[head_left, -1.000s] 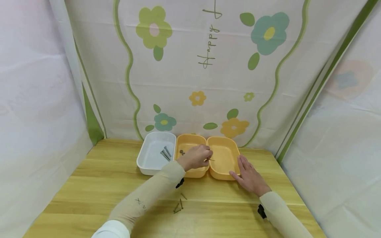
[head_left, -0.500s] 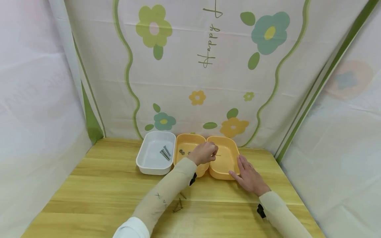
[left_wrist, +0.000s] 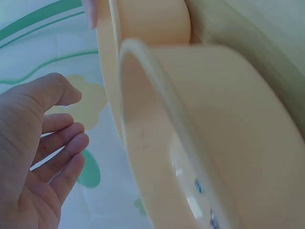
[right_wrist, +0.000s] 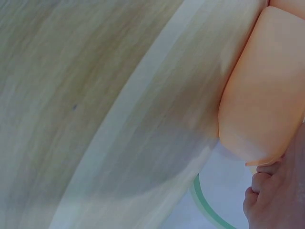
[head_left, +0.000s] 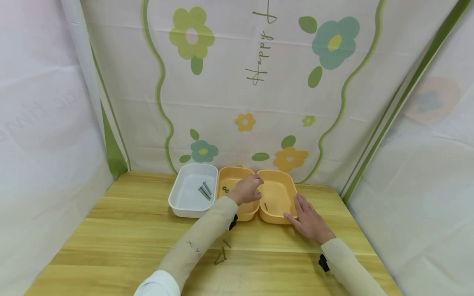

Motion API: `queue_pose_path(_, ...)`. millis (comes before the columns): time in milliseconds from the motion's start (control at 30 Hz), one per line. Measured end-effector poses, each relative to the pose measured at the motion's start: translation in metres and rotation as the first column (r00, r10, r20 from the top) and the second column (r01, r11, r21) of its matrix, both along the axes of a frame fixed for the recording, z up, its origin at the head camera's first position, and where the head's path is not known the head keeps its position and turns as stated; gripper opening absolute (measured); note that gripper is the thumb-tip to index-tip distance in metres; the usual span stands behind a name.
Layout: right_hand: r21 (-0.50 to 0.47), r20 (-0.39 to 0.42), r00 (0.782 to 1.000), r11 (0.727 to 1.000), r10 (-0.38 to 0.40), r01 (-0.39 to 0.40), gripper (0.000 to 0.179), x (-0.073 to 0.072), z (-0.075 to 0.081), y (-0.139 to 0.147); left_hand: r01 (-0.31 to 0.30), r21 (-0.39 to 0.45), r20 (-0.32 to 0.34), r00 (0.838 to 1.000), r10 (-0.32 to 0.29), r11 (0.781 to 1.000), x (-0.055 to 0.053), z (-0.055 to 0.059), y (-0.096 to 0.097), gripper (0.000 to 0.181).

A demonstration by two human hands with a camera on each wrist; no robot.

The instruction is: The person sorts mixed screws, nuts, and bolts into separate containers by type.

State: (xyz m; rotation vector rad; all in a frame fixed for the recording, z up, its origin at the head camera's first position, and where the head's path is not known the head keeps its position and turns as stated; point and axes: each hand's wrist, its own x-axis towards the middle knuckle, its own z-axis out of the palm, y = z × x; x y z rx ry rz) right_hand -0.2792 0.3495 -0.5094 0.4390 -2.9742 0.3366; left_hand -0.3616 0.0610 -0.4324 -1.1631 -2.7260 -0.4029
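My left hand [head_left: 245, 190] hovers over the middle orange tray [head_left: 237, 168], near its border with the right orange tray [head_left: 278, 172]. In the left wrist view its fingers are loosely bent, with a gap to the thumb and nothing held. A small screw [head_left: 266, 206] lies in the near left part of the right tray. My right hand [head_left: 312, 221] rests against that tray's right side, fingers along the rim and thumb at the near corner. Several nuts [head_left: 225, 189] show in the middle tray, partly hidden by my left arm. More screws [head_left: 219, 259] lie loose on the table.
A white tray [head_left: 179, 197] holding several large bolts [head_left: 205, 191] adjoins the middle tray on the left. All the trays stand at the back of the wooden table [head_left: 111, 234], before a flowered cloth [head_left: 222, 90]. Cloth walls rise on both sides.
My left hand reached right over the right tray with the screw, let it go there, and has drawn back left. The screw now lies in that tray. My right hand has stayed put.
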Motion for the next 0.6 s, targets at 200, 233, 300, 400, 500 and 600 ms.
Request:
queue_pose_path(200,-0.004,-0.012,1.0,1.0,0.009,-0.009,0.093,0.003,0.0,0.0,0.007,-0.014,-0.029,1.0,-0.007,1.0,0.004,0.004,-0.027,0.039)
queue_pose_path(233,-0.005,-0.013,1.0,1.0,0.009,-0.009,0.093,0.003,0.001,0.0,0.01,-0.015,-0.029,1.0,-0.01,1.0,0.005,0.006,-0.031,0.039)
queue_pose_path(300,-0.008,-0.017,1.0,1.0,0.012,-0.012,0.093,0.004,0.001,0.0,0.016,-0.021,-0.039,0.999,-0.017,1.0,0.009,0.008,-0.039,0.039)
queue_pose_path(400,-0.009,-0.015,1.0,1.0,0.014,-0.014,0.092,0.004,0.001,-0.001,0.033,-0.039,-0.059,0.998,-0.035,0.999,0.016,0.012,-0.051,0.039)
queue_pose_path(500,-0.013,-0.004,1.0,1.0,0.01,-0.01,0.093,0.003,0.001,-0.001,0.062,-0.05,-0.077,0.995,-0.065,0.997,0.024,0.016,-0.062,0.039)
queue_pose_path(600,-0.013,0.003,1.0,1.0,0.009,-0.009,0.094,0.002,0.001,-0.001,0.103,-0.058,-0.09,0.99,-0.108,0.993,0.034,0.02,-0.072,0.037)
